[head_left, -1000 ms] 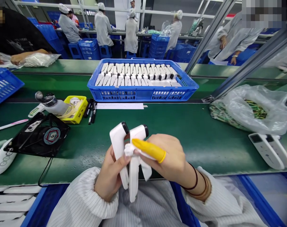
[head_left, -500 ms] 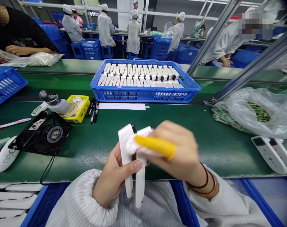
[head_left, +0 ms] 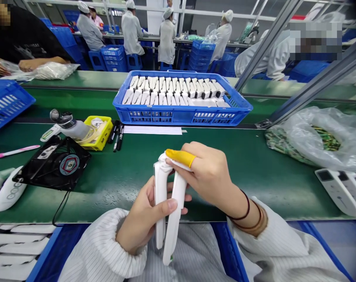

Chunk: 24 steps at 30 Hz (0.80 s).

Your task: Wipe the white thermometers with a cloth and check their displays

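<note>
The left hand [head_left: 145, 219] is keeping two white devices [head_left: 175, 219] in closed fingers, steadying them (seemingly) while the right hand [head_left: 208, 172] is pinching a white cloth [head_left: 163, 163] against one.

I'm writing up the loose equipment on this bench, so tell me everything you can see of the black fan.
The fan has a squarish black frame, apparently plastic, with a round hub label in red, white and blue and a pale sticker near one corner. It sits askew on the green bench, left of the held pieces. A thin black cable curves to the near edge. Whether it is spinning, I cannot tell.
</note>
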Each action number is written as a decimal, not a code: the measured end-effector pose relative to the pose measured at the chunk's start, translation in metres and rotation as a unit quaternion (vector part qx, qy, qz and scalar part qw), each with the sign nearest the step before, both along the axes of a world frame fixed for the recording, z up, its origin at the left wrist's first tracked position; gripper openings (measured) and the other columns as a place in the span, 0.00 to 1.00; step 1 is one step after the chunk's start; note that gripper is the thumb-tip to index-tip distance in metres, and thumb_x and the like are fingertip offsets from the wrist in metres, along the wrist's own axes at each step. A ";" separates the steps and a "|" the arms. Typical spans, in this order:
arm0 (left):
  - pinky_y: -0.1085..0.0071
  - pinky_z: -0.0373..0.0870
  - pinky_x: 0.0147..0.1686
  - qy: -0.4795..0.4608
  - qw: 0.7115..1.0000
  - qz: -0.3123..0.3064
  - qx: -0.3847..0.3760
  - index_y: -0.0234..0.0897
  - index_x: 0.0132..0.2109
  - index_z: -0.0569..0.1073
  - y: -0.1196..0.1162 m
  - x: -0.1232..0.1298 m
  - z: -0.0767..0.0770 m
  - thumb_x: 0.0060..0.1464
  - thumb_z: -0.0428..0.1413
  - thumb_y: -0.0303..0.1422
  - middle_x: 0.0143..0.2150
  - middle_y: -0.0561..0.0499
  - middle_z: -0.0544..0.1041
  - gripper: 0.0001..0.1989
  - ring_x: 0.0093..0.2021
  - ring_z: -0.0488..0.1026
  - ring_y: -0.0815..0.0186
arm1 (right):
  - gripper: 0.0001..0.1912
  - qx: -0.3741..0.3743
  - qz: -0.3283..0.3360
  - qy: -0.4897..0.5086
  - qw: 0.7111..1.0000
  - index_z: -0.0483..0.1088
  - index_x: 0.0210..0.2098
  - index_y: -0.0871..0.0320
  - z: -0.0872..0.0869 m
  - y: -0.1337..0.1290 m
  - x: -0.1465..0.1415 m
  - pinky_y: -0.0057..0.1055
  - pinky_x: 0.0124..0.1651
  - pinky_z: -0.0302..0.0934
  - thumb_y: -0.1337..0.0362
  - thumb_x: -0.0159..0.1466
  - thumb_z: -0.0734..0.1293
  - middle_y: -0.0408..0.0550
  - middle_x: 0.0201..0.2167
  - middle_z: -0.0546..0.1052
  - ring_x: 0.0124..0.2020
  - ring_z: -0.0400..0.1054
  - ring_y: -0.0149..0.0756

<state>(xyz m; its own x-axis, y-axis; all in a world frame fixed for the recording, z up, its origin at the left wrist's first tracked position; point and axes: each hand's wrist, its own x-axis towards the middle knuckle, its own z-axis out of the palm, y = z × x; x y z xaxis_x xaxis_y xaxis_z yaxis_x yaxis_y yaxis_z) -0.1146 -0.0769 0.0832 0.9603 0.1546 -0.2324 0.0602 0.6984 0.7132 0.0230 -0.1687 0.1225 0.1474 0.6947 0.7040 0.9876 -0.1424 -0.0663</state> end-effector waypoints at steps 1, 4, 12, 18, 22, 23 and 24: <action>0.69 0.78 0.40 0.004 1.000 0.007 -0.007 0.37 0.51 0.70 0.000 0.000 0.001 0.51 0.65 0.30 0.44 0.45 0.79 0.21 0.45 0.77 0.58 | 0.17 0.002 0.002 -0.012 1.000 0.73 0.26 0.62 -0.002 0.001 0.000 0.32 0.24 0.46 0.69 0.70 0.61 0.42 0.21 0.65 0.24 0.55 0.33; 0.65 0.79 0.41 0.032 0.998 0.041 -0.036 0.39 0.55 0.69 -0.001 0.001 0.002 0.52 0.63 0.30 0.41 0.47 0.79 0.23 0.42 0.78 0.59 | 0.15 -0.011 0.049 -0.029 0.998 0.73 0.27 0.62 -0.006 0.003 -0.004 0.33 0.25 0.47 0.72 0.68 0.61 0.44 0.22 0.67 0.25 0.53 0.34; 0.59 0.77 0.43 0.015 0.988 0.034 -0.149 0.38 0.51 0.75 0.005 0.004 0.000 0.58 0.54 0.49 0.45 0.45 0.79 0.22 0.46 0.76 0.54 | 0.19 -0.069 0.162 0.022 0.984 0.74 0.30 0.62 -0.007 0.003 -0.007 0.32 0.27 0.49 0.69 0.72 0.56 0.44 0.25 0.70 0.26 0.57 0.34; 0.79 0.72 0.27 0.110 0.972 0.073 -0.195 0.33 0.34 0.78 0.007 0.007 0.005 0.45 0.67 0.39 0.25 0.52 0.76 0.14 0.27 0.74 0.69 | 0.17 -0.100 0.266 0.056 0.957 0.74 0.31 0.63 -0.009 0.001 -0.014 0.32 0.31 0.51 0.72 0.71 0.58 0.43 0.25 0.69 0.26 0.55 0.33; 0.79 0.73 0.28 0.157 0.971 0.056 -0.171 0.36 0.33 0.78 0.005 0.006 0.008 0.48 0.64 0.31 0.30 0.51 0.79 0.05 0.31 0.77 0.67 | 0.22 -0.153 0.278 0.037 0.948 0.72 0.28 0.62 -0.011 -0.004 -0.022 0.32 0.31 0.50 0.73 0.72 0.53 0.44 0.26 0.68 0.29 0.55 0.34; 0.78 0.74 0.32 0.162 0.973 0.041 -0.157 0.36 0.39 0.79 0.004 0.007 0.009 0.52 0.62 0.32 0.36 0.49 0.81 0.07 0.37 0.78 0.64 | 0.23 -0.169 0.276 0.036 0.945 0.72 0.28 0.62 -0.012 -0.006 -0.025 0.32 0.31 0.49 0.74 0.73 0.51 0.44 0.26 0.67 0.29 0.55 0.34; 0.76 0.76 0.36 0.170 0.975 0.030 -0.140 0.35 0.45 0.78 0.004 0.007 0.009 0.56 0.59 0.33 0.42 0.47 0.81 0.11 0.43 0.78 0.61 | 0.24 -0.184 0.286 0.037 0.940 0.71 0.28 0.63 -0.011 -0.009 -0.028 0.32 0.31 0.49 0.74 0.73 0.50 0.45 0.27 0.67 0.29 0.55 0.34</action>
